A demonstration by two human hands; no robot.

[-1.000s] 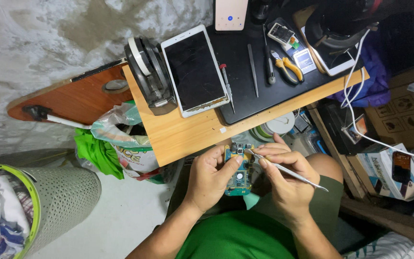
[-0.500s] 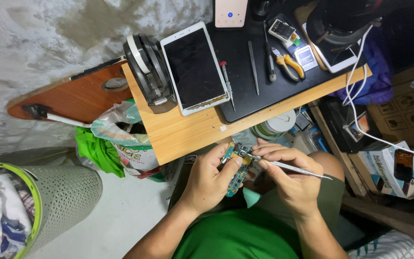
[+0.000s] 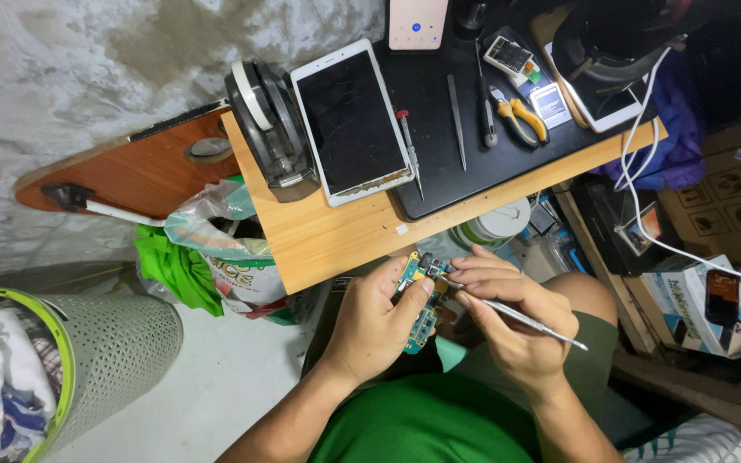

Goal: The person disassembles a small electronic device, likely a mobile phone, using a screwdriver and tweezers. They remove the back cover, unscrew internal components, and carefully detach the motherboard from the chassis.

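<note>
Nearest the camera, above the lap in a green shirt, the left hand [image 3: 376, 330] has its grip clamped on a small green circuit board [image 3: 418, 304], fingers wrapped around the board's left edge and thumb on its face. The board's long axis runs from near to far, tilting slightly right at the top. Just right of it, the right hand [image 3: 512, 321] pinches a thin metal pry tool [image 3: 529, 319], grip closed on the shaft; the tool lies near-right to far-left, its tip meeting the far end of the board, its free end pointing off to the right. So the board sits left of the right hand, touching distance, with both hands equally close.

Farther off, the wooden desk [image 3: 336, 231] carries a white tablet [image 3: 351, 120], a dark mat [image 3: 473, 163] with tweezers [image 3: 457, 120] and yellow-handled pliers [image 3: 521, 116]. At near left stands a mesh bin [image 3: 87, 343].
</note>
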